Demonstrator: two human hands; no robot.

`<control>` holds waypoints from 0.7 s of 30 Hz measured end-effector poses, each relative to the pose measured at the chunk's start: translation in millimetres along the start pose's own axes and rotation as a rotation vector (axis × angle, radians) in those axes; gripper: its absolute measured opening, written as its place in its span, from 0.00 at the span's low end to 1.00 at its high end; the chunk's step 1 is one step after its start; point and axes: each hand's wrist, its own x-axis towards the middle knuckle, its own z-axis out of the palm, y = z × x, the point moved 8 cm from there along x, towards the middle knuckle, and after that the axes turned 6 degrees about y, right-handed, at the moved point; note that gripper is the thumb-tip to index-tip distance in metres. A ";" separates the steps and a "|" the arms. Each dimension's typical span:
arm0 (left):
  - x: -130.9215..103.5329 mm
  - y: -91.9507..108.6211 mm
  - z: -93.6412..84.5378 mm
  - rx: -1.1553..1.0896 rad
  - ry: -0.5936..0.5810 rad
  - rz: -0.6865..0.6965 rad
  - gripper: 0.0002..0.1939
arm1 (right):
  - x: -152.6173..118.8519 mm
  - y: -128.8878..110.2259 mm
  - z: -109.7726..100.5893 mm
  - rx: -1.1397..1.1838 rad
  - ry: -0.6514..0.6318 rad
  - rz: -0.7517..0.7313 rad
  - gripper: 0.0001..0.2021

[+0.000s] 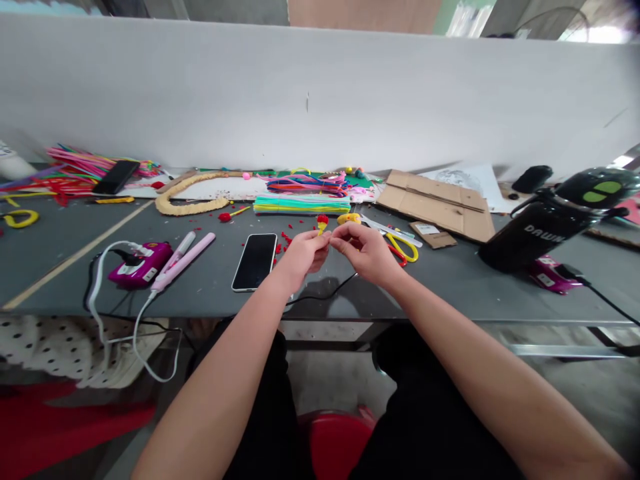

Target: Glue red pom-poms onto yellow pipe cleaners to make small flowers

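My left hand [306, 253] is closed in a pinch around a small fuzzy flower [323, 221], red on top and yellow below, which stands up from the fingertips. Close against it, my right hand [364, 252] has thumb and forefinger pinched together by the left fingertips; whatever lies between them is too small to make out. Scissors with yellow and red handles [409, 247] lie just beyond the right hand. Red fuzzy scraps [286, 237] are scattered behind the left hand. A phone [255, 263] with a dark screen lies to its left.
Bundles of coloured pipe cleaners [303, 205] lie at the back, before a white partition [225, 93]. A pink hair straightener [183, 263] and purple power socket [141, 265] are at left. Cardboard [440, 203] and a black bottle [537, 230] stand right. A black cable [325, 297] crosses the front edge.
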 end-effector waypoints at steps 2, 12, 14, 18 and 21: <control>1.4 -1.2 -5.6 0.081 0.030 -0.005 0.21 | -0.2 3.0 -1.0 -0.013 0.007 0.035 0.09; 3.9 9.8 -34.4 0.649 0.207 0.261 0.13 | 1.6 20.2 -8.9 0.022 0.111 0.143 0.12; 0.9 14.3 -32.1 0.695 0.198 0.290 0.13 | 2.2 21.1 -9.4 0.052 0.121 0.155 0.12; -2.5 18.5 -29.4 0.746 0.204 0.306 0.13 | 3.3 23.9 -8.4 0.107 0.128 0.201 0.12; -2.9 18.7 -28.9 0.746 0.211 0.311 0.14 | 3.4 27.5 -6.9 0.140 0.127 0.249 0.13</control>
